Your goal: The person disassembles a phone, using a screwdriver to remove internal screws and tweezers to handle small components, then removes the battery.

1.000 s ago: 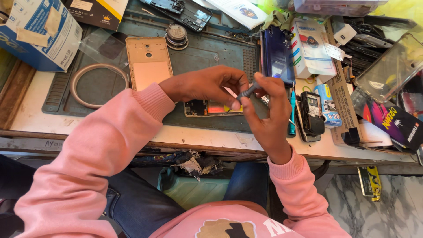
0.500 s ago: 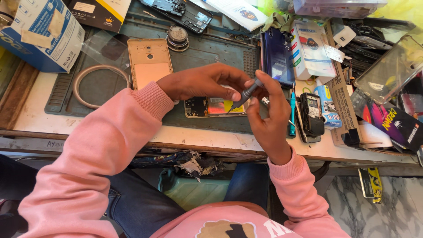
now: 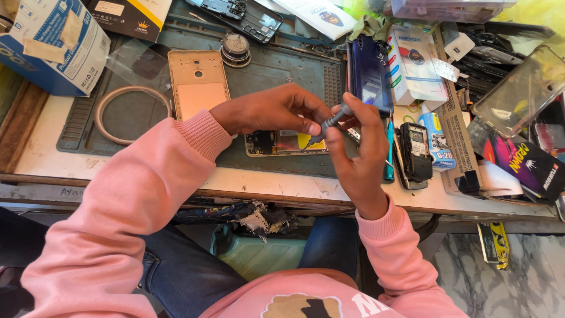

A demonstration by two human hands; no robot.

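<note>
Left hand (image 3: 273,112): reaching across the opened phone (image 3: 286,142), fingertips pinched on the lower shaft of the grey screwdriver (image 3: 327,123).
Right hand (image 3: 359,147): raised upright, thumb and fingers closed around the screwdriver's upper end.
Screwdriver: tilted, tip pointing down-left toward the phone; contact with the phone not clear.
Opened phone: flat on the dark work mat (image 3: 271,70), largely hidden under the left hand, circuit board and yellow part exposed.
Gold back cover (image 3: 197,82): on the mat, left of the hands, apart from them.
Cable ring (image 3: 126,112): at the mat's left side.
Blue tool (image 3: 389,144): just right of the right hand.
</note>
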